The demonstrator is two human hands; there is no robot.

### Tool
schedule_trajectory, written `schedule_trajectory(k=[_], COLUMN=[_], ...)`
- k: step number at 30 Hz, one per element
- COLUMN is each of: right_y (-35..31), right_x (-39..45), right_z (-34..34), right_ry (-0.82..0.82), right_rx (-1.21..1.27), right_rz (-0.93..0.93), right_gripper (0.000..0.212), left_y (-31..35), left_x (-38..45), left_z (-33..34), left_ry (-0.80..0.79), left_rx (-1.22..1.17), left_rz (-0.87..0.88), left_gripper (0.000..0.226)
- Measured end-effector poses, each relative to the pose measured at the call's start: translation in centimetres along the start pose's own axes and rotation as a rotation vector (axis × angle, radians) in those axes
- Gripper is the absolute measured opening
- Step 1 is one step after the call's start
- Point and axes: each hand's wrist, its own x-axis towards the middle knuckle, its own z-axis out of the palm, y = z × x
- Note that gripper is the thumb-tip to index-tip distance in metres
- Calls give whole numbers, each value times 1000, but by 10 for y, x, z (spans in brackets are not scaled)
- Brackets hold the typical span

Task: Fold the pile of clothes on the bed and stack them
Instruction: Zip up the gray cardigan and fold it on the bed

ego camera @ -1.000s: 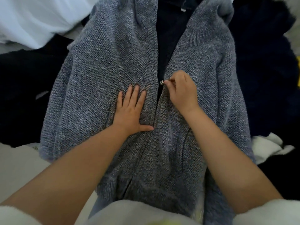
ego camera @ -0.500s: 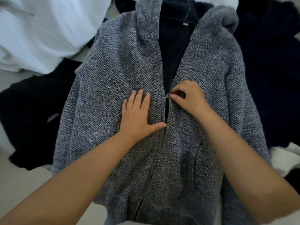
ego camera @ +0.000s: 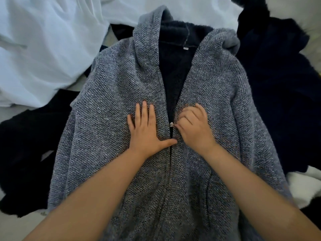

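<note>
A grey knit zip-up hoodie (ego camera: 107, 105) with a dark fleece lining lies face up on the bed, its hood at the top. The zip is closed from the hem up to mid-chest. My left hand (ego camera: 145, 131) presses flat on the left front panel beside the zip, fingers straight and thumb across the zip line. My right hand (ego camera: 194, 127) pinches the small metal zipper pull (ego camera: 172, 125) with curled fingers.
White bedding (ego camera: 43, 54) is bunched at the upper left. A black garment (ego camera: 26, 145) lies under the hoodie's left side. A dark navy fleece garment (ego camera: 281, 94) lies to the right, with a white cloth (ego camera: 305, 186) below it.
The view has tilted so the hoodie sits lower in frame and its hood shows. Both hands keep their places on the hoodie's chest, and the right hand still pinches the zipper pull.
</note>
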Motion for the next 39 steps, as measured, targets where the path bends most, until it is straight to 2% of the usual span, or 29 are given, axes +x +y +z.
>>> schedule_trajectory(k=[2,4,8,12,19,26,33,39], right_y=[-2,-1,3,7,4,23,29,40], right_x=[-11,-14,-4,-1,-1,16,48,77], right_z=[1,1,6,17,10,14,12,9], right_ry=[165,256,277,315,488,432,291,314], right_rx=[-6,-9,-102,-71,-43,-121,-64,-30], right_rz=[-32,-25,82,167,98,183,437,526], right_gripper=[12,19,27,22,27,28,23,26], left_y=[2,4,7,11,6,11,10,9], left_x=[-3,-4,1,5,-5,-3,1,2], left_z=[0,1,5,6,6,12,12,10], left_ry=[26,36,-17,-31,-9,-47,-76,-122], left_rx=[6,2,20,27,58,118,165,166], left_rz=[18,29,-20,-42,-3,1,2,21], left_gripper=[123,120,124,124,127,124,122,122])
